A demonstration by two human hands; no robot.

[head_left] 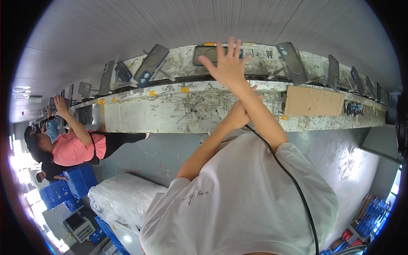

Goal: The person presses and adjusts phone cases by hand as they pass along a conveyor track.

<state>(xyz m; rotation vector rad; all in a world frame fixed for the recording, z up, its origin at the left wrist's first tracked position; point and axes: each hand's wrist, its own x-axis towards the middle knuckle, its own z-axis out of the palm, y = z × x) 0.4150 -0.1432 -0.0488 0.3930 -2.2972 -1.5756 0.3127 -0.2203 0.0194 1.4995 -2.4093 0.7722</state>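
Note:
My right hand (228, 68) reaches over the far side of the worn bench with its fingers spread wide. It holds nothing that I can see. Partly covered by those fingers is a dark phone case (204, 55) with a ring on its back; I cannot tell whether they touch. Crossing beneath my right forearm is my left hand (237, 114). Its fingertips stick out past that forearm, stretched, and the rest of the fingers are hidden. Tilted phone cases on holders flank my right hand, one on the left (151, 64) and one on the right (291, 63).
A cardboard sheet (314, 101) lies on the bench (144, 114), right of my arms, beside a row of small dark parts (353, 109). More phone cases line the slot. A co-worker in pink (74, 148) reaches up at left. A plastic-wrapped bundle (123, 197) and blue crates (80, 180) stand behind.

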